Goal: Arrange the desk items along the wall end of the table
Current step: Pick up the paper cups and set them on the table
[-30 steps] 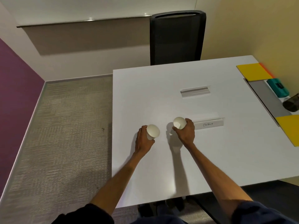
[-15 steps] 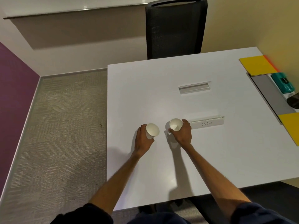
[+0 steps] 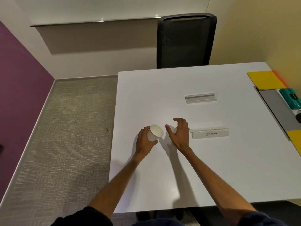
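White table point(image 3: 211, 168) fills the right half of the view, w/ grey carpet point(image 3: 65, 136) to its left and a black mesh chair point(image 3: 185, 41) pushed up at the far edge. Left hand point(image 3: 145, 141) has its grip clenched round a white paper cup point(image 3: 154, 133), tilted so the mouth faces the camera. Right hand point(image 3: 180, 133) is spread, thumb and fingers apart, grip released; a 2nd cup point(image 3: 175, 130) shows only as a pale sliver behind the palm, so whether skin touches it is hard to say. Just right of that hand lies a folded white name card point(image 3: 211, 133) w/ handwritten "OSTRICH". Further back, a 2nd white card point(image 3: 201, 97) lies w/ no writing visible. Along the wall end, at right: a yellow sheet point(image 3: 265, 79) w/ an orange edge under it, a grey strip point(image 3: 280, 110), a teal item point(image 3: 290, 100) by the wall, a dark object point(image 3: 298, 117) cut off by the frame, and another yellow sheet point(image 3: 295, 139) nearer. Both cups sit well apart from that row, nr the table's left-centre. Purple wall point(image 3: 21, 82) at far left.
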Demonstrator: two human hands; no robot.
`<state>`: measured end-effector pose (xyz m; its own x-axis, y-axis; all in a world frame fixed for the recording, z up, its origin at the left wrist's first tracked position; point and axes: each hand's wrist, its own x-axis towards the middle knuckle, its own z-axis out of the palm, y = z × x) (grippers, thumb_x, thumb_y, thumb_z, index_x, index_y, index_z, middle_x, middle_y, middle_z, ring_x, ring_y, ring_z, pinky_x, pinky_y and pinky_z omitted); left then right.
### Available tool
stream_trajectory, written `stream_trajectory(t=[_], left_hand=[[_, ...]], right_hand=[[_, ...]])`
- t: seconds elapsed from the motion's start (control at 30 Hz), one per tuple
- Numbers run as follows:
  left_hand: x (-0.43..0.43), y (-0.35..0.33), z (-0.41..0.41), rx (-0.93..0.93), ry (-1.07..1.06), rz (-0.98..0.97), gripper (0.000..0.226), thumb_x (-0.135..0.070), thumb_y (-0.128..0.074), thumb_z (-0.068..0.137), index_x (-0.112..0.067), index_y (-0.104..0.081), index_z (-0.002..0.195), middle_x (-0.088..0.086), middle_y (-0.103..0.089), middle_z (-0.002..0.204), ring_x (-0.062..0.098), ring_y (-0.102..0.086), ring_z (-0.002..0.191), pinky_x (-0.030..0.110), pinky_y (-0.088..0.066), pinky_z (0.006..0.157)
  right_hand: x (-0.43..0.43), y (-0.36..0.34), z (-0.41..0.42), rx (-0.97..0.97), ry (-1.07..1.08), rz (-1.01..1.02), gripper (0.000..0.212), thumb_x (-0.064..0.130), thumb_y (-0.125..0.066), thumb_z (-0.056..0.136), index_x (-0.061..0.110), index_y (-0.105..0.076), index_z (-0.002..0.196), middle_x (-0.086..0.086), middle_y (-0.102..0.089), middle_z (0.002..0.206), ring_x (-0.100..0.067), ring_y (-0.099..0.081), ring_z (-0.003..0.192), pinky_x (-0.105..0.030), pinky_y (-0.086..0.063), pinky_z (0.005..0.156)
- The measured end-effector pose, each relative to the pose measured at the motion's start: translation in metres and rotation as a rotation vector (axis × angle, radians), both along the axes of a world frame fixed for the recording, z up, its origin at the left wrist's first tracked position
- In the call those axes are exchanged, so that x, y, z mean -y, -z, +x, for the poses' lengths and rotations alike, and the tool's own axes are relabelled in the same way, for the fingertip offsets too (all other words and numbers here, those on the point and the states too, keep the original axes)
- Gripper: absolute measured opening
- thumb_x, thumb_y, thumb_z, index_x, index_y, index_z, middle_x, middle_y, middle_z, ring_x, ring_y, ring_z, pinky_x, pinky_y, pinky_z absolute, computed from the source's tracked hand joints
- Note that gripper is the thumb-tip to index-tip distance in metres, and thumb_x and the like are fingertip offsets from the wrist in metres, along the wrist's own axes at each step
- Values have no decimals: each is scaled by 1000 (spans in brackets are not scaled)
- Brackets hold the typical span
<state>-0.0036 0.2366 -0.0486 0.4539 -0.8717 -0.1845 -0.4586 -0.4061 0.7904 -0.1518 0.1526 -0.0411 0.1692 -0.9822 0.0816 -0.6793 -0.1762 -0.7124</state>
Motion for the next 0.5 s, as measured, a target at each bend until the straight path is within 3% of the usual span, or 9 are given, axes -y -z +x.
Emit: stream_trajectory(t=[0.2, 0.33, 0.5], left_hand=[[-21, -17, 29, 54, -76, -27, 74, -20, -88, 68, -18, -52, 133, 3, -57, 129, 19, -52, 121, 34, -50, 100], [-46, -25, 60, 80, -151, -24, 73, -18, -87, 67, -21, -54, 132, 0, -56, 126, 18, -50, 120, 31, -48, 96], [-86, -38, 114, 125, -220, -23, 76, -18, -86, 66, -21, -55, 135, 1, -55, 127, 19, -48, 122, 37, -49, 98]], right_hand=[[-9, -12, 41, 144, -241, 87, 43, 42, -65, 91, 14, -59, 123, -1, -56, 125, -18, -54, 117, -35, -48, 99], [-29, -20, 82, 229, -380, 288, 51, 45, -66, 90, 18, -54, 132, 3, -54, 131, -15, -56, 117, -32, -49, 98], [-59, -28, 147, 241, -507, 513, 60, 46, -65, 90, 15, -51, 139, -3, -58, 132, -17, -55, 121, -34, -46, 106]])
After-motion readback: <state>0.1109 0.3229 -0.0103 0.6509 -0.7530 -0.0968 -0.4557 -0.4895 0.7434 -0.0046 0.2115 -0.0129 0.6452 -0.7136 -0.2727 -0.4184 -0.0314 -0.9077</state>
